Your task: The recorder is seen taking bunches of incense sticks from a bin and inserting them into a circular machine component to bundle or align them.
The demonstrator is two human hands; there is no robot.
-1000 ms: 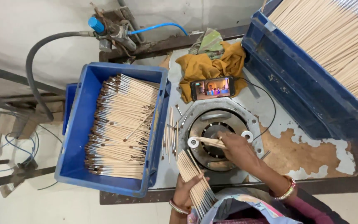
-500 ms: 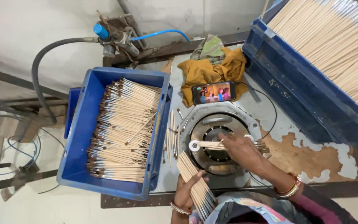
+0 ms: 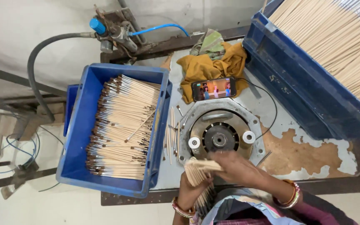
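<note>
Left hand (image 3: 192, 187): forearm rises from the lower edge, bangles at the wrist; fingers wrapped closed around a bundle of pale wooden sticks (image 3: 201, 171), whose upper ends fan out just above the fist and whose lower ends run down toward the body.

Right hand (image 3: 238, 166): forearm enters from the lower right, bangles at the wrist; hand laid palm-down, fingers reaching left to the top of the bundle and touching its stick ends. The fingers are blurred; whether they pinch a single stick cannot be told.

Round metal machine plate (image 3: 221, 137): just beyond both hands, with two white rollers at either side of its hub.

Loose sticks (image 3: 172, 131): on the table, beyond the left hand.

Blue crate (image 3: 80, 125): far-left of the left hand, filled with brown-tipped sticks.

Phone (image 3: 213, 88): beyond the plate, screen lit, lying on a yellow cloth (image 3: 207, 68).

Large blue bin (image 3: 301, 91): far-right of the right hand, holding plain sticks.
</note>
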